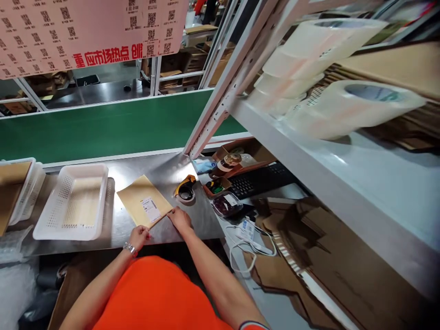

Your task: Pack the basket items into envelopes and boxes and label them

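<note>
A yellow-brown paper envelope (137,195) with a white printed label (150,209) lies flat on the steel table (206,224). At its near left corner, the fingers of my left hand (139,237) are closed on the edge. My right hand (180,220) grips the near right corner of the same edge. Just beyond my right hand sits a yellow and black tape dispenser (185,188). To the envelope's left stands a white perforated plastic basket (103,201).
A green conveyor belt (130,123) runs behind the table. Large tape rolls (343,110) rest on the white shelf (388,183) at right. Below it are a black keyboard (261,178), a bottle (228,164), white cables (254,252) and folded cardboard (330,243).
</note>
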`<state>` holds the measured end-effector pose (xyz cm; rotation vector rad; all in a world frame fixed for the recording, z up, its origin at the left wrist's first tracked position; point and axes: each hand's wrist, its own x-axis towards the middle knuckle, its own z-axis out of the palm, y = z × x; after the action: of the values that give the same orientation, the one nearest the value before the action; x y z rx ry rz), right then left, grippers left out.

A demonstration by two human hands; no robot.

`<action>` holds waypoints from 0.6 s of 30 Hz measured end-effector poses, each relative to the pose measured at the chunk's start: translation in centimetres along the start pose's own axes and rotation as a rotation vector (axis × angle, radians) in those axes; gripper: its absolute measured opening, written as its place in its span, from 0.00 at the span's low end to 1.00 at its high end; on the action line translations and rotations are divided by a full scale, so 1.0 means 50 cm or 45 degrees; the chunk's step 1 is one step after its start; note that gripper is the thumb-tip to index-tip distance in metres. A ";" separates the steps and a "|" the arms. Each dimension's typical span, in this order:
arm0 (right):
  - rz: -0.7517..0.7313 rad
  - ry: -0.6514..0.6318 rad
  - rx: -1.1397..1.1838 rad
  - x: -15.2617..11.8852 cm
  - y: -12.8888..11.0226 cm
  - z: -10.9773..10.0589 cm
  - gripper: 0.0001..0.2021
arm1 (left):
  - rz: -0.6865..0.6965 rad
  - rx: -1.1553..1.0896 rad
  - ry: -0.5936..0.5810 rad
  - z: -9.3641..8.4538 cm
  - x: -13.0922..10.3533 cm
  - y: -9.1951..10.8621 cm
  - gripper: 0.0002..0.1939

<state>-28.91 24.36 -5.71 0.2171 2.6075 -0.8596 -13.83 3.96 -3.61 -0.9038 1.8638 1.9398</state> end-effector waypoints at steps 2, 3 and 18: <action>0.002 0.026 0.006 -0.003 0.015 -0.004 0.15 | 0.165 0.191 0.052 0.004 0.010 0.013 0.08; -0.003 0.028 0.015 -0.008 0.022 -0.001 0.17 | 0.281 0.341 0.061 0.010 0.019 0.023 0.07; -0.076 -0.069 0.255 -0.124 0.184 0.023 0.07 | 0.706 1.369 -0.104 0.109 0.159 0.066 0.43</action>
<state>-20.50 30.89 -9.01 0.1685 2.4884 -1.1329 -23.11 7.25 -6.17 0.0376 2.7599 0.8088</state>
